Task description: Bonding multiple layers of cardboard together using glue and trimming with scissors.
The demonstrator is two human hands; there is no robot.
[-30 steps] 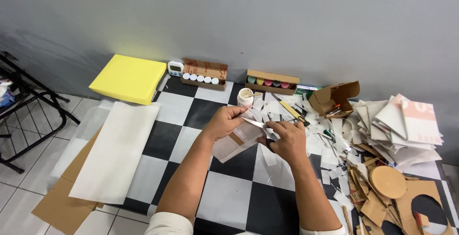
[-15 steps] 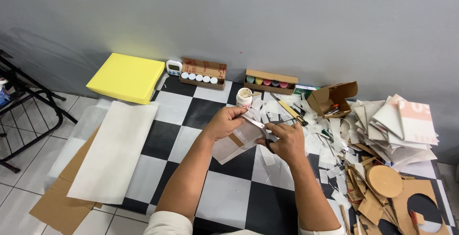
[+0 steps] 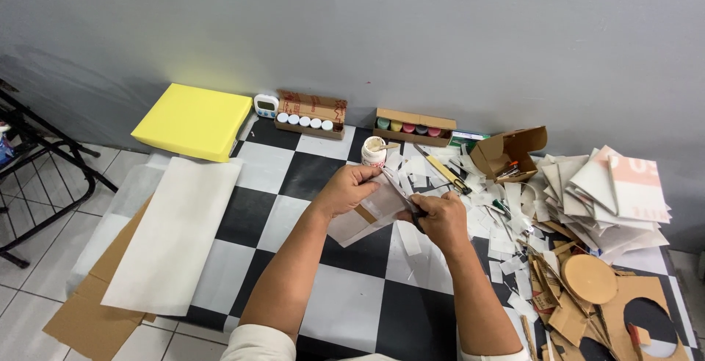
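Barely anything shifts: both hands stay together over the checkered floor. Left hand [image 3: 351,189] fingers pinch the white-and-tan card piece [image 3: 367,214]; at three o'clock, right hand [image 3: 439,219] grips dark scissors [image 3: 405,198], cutting it.

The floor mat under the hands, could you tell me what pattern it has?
The floor mat is a black-and-white checkerboard, shown clearly in the head view.

Soft even light (edges slightly bowed)

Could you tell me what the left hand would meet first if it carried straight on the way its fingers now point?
Probably the small white jar just beyond the left hand, which points up and to the right; depth is hard to judge, so it might pass over it.
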